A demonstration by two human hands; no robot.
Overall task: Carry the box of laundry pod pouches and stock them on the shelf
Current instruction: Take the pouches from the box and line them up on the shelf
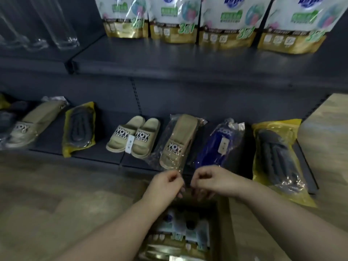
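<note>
Resting on the floor below the slipper shelf point(131, 159), the box point(223, 223) of pouches point(178, 236) is open, left hand point(165, 185) and right hand point(212, 180) curled above it, contents indiscernible; next, a pouch must be lifted to the upper shelf point(169, 61).

left hand point(165, 185): bare — no glove, no ring that shows; nails blurred, perhaps dark at the fingertips, too soft to tell
right hand point(211, 182): bare as well, no ring that shows on the fingers
left forearm point(113, 228): uncovered all the way to the near edge of the view; no sleeve, no cuff
right forearm point(282, 211): uncovered too — no sleeve in view
wrists: no watch, strap or bracelet to be seen on either
rest of the body: out of the view
</note>
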